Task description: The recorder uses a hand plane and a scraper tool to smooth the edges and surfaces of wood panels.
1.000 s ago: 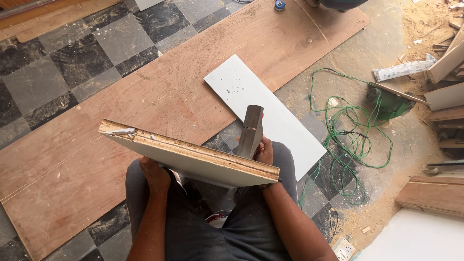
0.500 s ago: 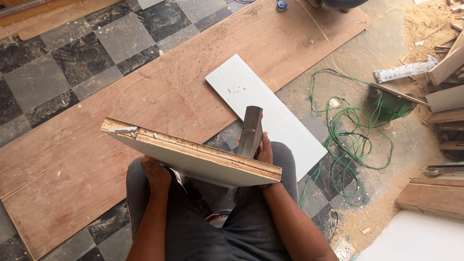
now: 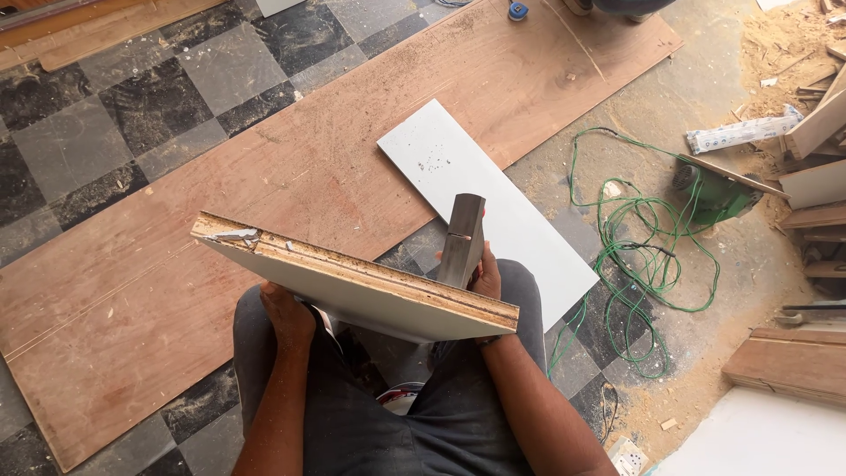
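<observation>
Overhead, flat laminated board [image 3: 370, 295], raw layered edge.

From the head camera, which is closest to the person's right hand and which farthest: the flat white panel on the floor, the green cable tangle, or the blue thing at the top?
From the right hand:
1. White panel, on the floor just ahead of it.
2. Green cable, coiled to its right.
3. Blue thing, far ahead at the top edge of the plywood sheet.

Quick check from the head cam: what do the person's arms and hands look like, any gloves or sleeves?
Both forearms are bare, with no sleeves in view. The left hand and right hand wear no gloves; no watch, ring or band shows. Grey trousers cover the legs below them.
</observation>
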